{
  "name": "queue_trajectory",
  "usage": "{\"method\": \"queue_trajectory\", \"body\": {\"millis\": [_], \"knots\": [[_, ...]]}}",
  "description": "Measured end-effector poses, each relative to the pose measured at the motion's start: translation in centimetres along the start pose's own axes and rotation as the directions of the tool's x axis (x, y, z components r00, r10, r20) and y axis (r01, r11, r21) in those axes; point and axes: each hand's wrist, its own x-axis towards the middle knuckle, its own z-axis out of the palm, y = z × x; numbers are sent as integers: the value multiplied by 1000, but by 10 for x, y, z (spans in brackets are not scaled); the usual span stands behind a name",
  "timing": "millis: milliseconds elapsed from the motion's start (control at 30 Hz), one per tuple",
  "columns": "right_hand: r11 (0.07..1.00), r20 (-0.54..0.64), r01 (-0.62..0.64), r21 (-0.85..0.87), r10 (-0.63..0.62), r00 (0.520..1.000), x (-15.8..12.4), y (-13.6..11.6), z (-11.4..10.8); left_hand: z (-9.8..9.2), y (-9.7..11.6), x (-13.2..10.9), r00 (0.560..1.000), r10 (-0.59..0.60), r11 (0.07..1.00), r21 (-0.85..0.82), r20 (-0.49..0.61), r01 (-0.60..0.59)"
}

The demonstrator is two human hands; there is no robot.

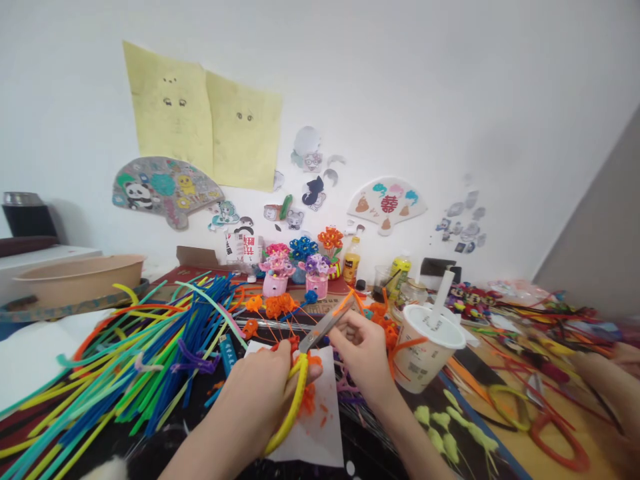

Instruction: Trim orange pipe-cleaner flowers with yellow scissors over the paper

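My left hand (263,383) is wrapped round the yellow-covered handle of a pair of scissors (323,330). Their blades point up and to the right. My right hand (363,350) pinches a piece of orange pipe cleaner (344,305) at the blade tips; its fingers partly hide where blade and fuzz meet. Beneath both hands lies a white sheet of paper (327,433) with orange fuzz clippings (309,400) on it. Just beyond the blades are several orange pipe-cleaner flowers (281,305) on thin stems.
To the left spreads a large pile of coloured pipe cleaners (165,360). A lidded drink cup (425,353) with a straw stands close to my right forearm. At the far right another person's hand (607,380) is near red-handled scissors (557,440). Potted pipe-cleaner flowers (316,283) line the back.
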Motion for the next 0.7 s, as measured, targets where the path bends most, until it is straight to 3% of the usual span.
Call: {"method": "queue_trajectory", "body": {"millis": [333, 433, 700], "knots": [[999, -1, 26, 28, -26, 1000, 1, -1, 1, 4, 1, -1, 1000, 21, 1000, -20, -5, -21], [996, 58, -4, 86, -1, 998, 3, -2, -2, 7, -3, 0, 999, 38, 999, -34, -33, -39], [988, 174, -15, 156, -13, 985, 9, 0, -14, -2, -7, 0, 999, 31, 995, -95, 20, -29]]}}
